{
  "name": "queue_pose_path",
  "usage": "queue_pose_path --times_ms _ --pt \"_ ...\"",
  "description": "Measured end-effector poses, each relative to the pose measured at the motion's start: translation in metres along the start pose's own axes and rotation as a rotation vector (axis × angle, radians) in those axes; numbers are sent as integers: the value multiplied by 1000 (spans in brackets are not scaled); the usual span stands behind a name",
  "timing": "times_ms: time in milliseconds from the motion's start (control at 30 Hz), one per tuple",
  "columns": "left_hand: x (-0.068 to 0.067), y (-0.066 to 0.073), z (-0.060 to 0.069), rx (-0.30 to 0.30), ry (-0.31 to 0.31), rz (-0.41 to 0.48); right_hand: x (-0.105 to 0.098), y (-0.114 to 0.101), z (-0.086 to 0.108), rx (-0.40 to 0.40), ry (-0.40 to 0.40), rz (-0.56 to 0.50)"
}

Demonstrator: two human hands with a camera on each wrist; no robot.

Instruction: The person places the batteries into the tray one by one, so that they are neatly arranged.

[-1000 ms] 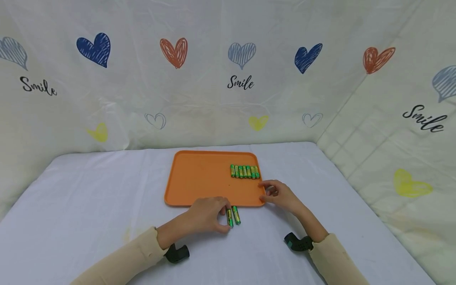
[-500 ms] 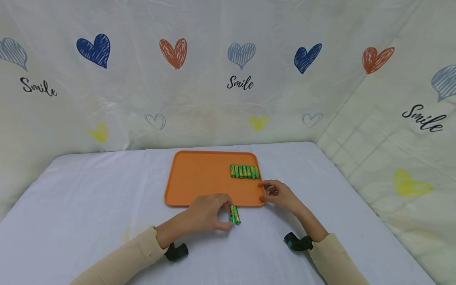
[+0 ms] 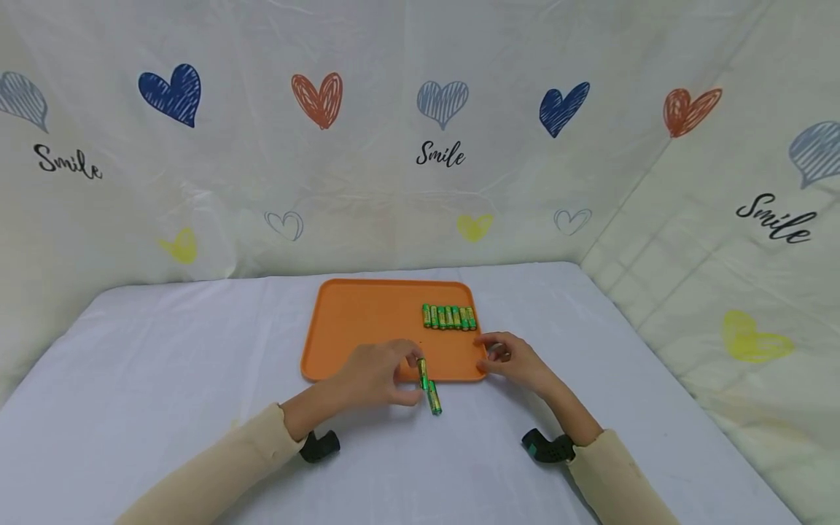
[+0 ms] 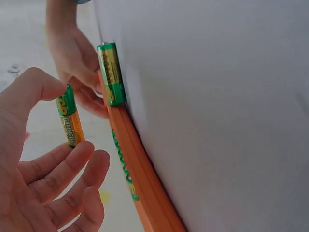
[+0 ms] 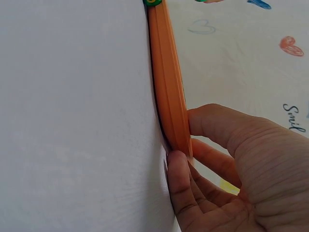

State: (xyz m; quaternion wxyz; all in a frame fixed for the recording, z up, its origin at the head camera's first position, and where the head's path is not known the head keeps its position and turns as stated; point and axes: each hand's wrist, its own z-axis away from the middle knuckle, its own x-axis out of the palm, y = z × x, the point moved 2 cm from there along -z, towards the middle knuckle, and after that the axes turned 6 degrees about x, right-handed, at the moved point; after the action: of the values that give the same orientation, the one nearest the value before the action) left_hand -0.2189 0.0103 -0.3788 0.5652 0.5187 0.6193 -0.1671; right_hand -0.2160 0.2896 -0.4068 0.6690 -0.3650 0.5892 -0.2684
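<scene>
My left hand [image 3: 370, 375] pinches a green and gold battery [image 3: 423, 373] by its two ends, between thumb and fingertips. In the left wrist view this battery [image 4: 71, 116] is apart from everything but the fingers, over the near side of the orange tray [image 3: 367, 321]. A second battery [image 3: 434, 399] lies on the white cloth against the tray's front edge. Several more batteries [image 3: 449, 317] stand in a tight side-by-side row at the tray's right. My right hand [image 3: 515, 359] grips the front right corner of the tray, thumb and fingers at its rim [image 5: 169, 96].
A white cloth [image 3: 197, 350] covers the table. Behind it hangs a pale sheet [image 3: 380, 160] printed with hearts and "Smile". Each wrist wears a black camera, such as the one on the right [image 3: 547, 446].
My left hand has gripped one of the two batteries on the cloth and lifted it forward to the tray's front edge. The right hand has stayed at the corner.
</scene>
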Motion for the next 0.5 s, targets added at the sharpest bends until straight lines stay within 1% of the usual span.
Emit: queue_pose_path --times_ms 100,200,367,500 --pt "-4 -4 -6 21 8 -22 0 -1 0 6 4 2" --pt "-8 -9 -11 26 23 -46 0 -1 1 9 7 0" --pt "-17 -15 -18 -4 59 -38 0 -1 1 0 7 -5" --pt "-22 -20 -22 -35 64 -15 0 -2 2 -4 6 -12"
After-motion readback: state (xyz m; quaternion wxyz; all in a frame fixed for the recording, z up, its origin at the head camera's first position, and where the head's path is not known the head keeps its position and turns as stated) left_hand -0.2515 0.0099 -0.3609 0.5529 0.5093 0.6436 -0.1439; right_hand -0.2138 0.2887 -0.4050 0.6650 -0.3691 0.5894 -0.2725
